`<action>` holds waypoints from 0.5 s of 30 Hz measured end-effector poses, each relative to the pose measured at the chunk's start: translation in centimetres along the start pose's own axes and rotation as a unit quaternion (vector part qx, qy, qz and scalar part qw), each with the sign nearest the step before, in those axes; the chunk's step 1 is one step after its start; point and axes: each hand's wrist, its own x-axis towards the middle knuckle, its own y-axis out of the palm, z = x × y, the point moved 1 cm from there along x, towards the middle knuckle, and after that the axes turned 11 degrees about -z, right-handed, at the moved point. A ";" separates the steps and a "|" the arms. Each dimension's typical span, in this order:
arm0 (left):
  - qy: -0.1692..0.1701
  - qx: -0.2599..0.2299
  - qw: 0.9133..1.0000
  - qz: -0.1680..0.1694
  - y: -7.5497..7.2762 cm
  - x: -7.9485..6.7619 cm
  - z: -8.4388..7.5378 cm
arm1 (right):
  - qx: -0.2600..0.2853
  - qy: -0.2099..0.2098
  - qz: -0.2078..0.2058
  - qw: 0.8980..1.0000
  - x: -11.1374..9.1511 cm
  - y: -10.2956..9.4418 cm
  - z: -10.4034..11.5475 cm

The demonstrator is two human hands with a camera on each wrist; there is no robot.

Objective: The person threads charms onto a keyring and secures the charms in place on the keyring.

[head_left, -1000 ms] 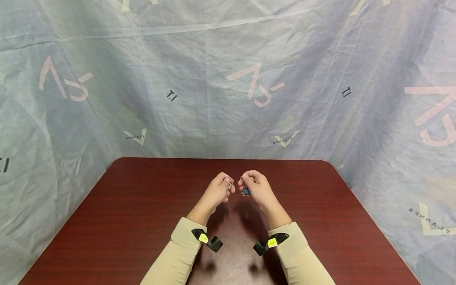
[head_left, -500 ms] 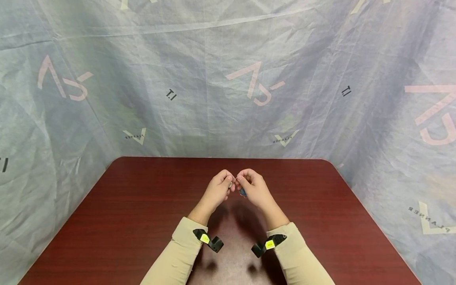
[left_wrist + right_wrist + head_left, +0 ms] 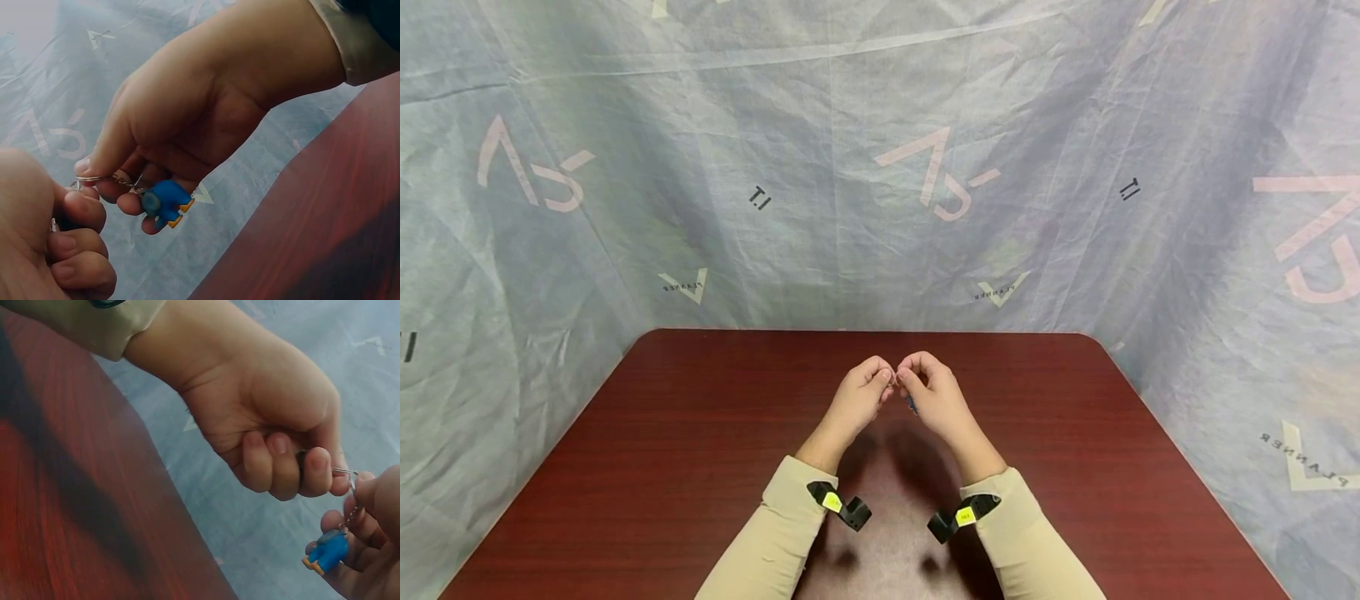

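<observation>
Held above the table, my left hand and right hand meet at the fingertips. My right thumb and fingers pinch the metal split ring of a keychain. From its short chain hangs a small blue figure with orange feet, lying against my right fingers. In the head view only a bit of its blue shows below the right hand. My left hand curls round a small metal piece, mostly hidden by the fingers; its end reaches the ring. I cannot tell what kind of piece it is.
A dark red wooden table lies beneath both hands. Grey printed cloth hangs behind it and along both sides. Each beige sleeve carries a black wrist camera, the left one and the right one.
A second ago the hands were slightly apart. Since then the right hand has moved left to meet the left hand, and the blue figure has become mostly hidden in the head view.
</observation>
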 end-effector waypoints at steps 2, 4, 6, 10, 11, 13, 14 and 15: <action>0.002 0.000 1.000 -0.003 0.1 0.0 0.0 | -0.014 -0.002 -0.009 1.000 -0.1 0.2 0.1; 0.008 0.005 1.000 -0.007 0.2 0.0 0.0 | -0.025 0.000 -0.020 0.999 -0.2 0.4 0.0; 0.019 0.009 1.000 -0.012 0.3 0.0 0.1 | -0.027 0.004 -0.033 0.999 -0.3 0.7 0.0; 0.040 0.016 0.999 -0.024 0.5 0.0 0.3 | -0.017 0.003 -0.054 0.998 -0.4 1.0 -0.1; 0.045 0.018 0.998 -0.027 0.5 0.0 0.3 | -0.015 0.003 -0.058 0.998 -0.5 1.1 -0.2; 0.050 0.021 0.998 -0.032 0.5 0.0 0.4 | -0.012 0.004 -0.065 0.998 -0.6 1.3 -0.3; 0.052 0.024 0.998 -0.035 0.5 0.0 0.4 | -0.012 0.003 -0.069 0.998 -0.6 1.3 -0.3; 0.053 0.027 0.998 -0.037 0.5 0.0 0.5 | -0.012 0.002 -0.072 0.997 -0.6 1.4 -0.3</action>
